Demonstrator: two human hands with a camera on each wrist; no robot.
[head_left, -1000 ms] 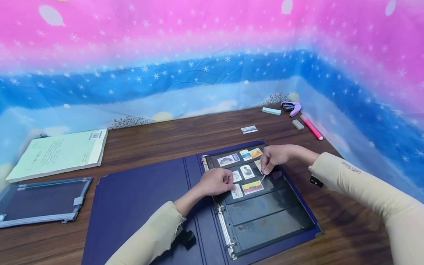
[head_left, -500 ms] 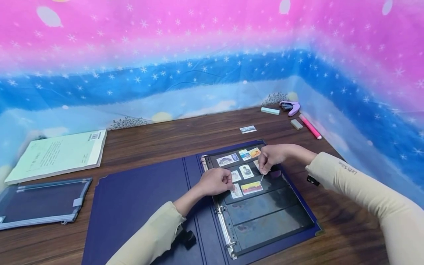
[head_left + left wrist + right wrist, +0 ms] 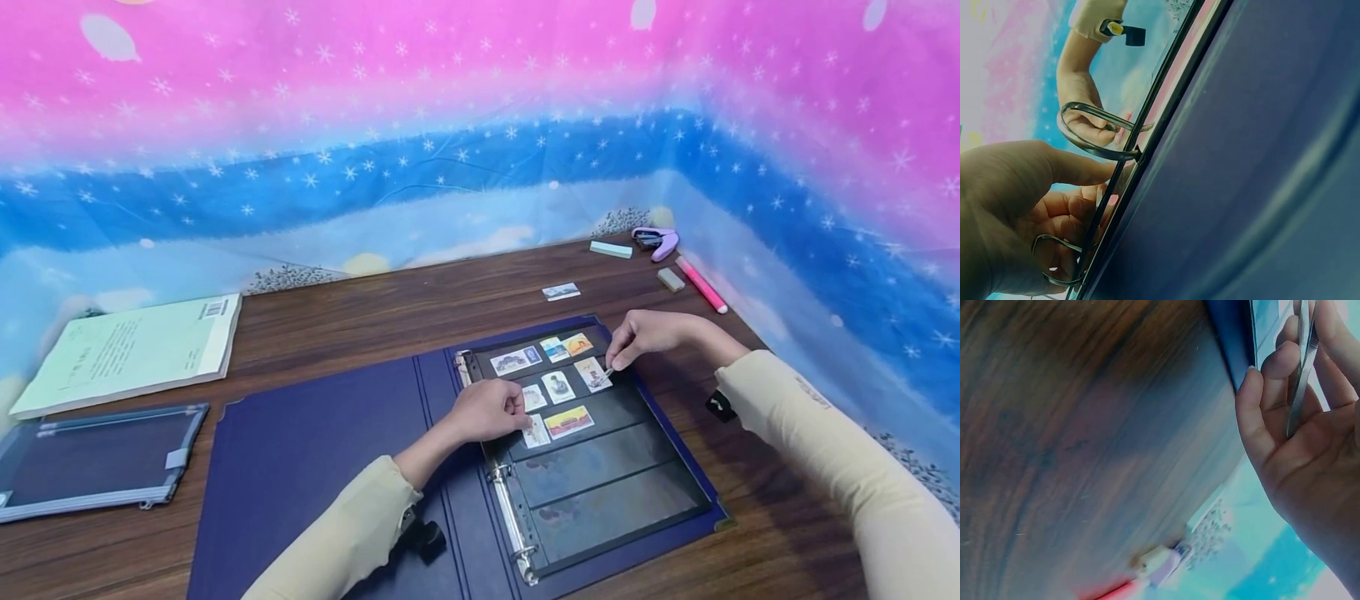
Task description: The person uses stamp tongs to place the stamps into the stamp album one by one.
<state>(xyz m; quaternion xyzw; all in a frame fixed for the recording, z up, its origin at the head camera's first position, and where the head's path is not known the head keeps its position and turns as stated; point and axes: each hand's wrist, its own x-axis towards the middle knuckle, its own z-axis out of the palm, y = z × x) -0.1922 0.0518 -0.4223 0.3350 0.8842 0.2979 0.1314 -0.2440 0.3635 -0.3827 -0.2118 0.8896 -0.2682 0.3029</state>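
My right hand (image 3: 637, 340) holds metal tweezers (image 3: 1301, 387), whose tips overlap the right edge of a stamp (image 3: 589, 372) in the second row of a black stock page (image 3: 600, 467). My left hand (image 3: 491, 412), fingers curled, rests at the page's left side beside a stamp (image 3: 536, 432) in the third row. In the left wrist view its thumb (image 3: 1082, 167) reaches the page between the metal binder rings (image 3: 1100, 151); I cannot tell whether it pinches anything. A yellow and red stamp (image 3: 569, 422) and several others sit in the upper rows.
The page lies in an open dark blue binder (image 3: 315, 475). Behind it are a loose stamp (image 3: 562, 292), a stapler (image 3: 657, 242), a pale green strip (image 3: 611, 249), an eraser (image 3: 671, 279) and a pink marker (image 3: 702, 285). A green book (image 3: 135, 350) and zip pouch (image 3: 105, 458) lie left.
My right hand has moved right and slightly away with the tweezers, uncovering the second-row stamp at the right. My left hand has stayed in place.
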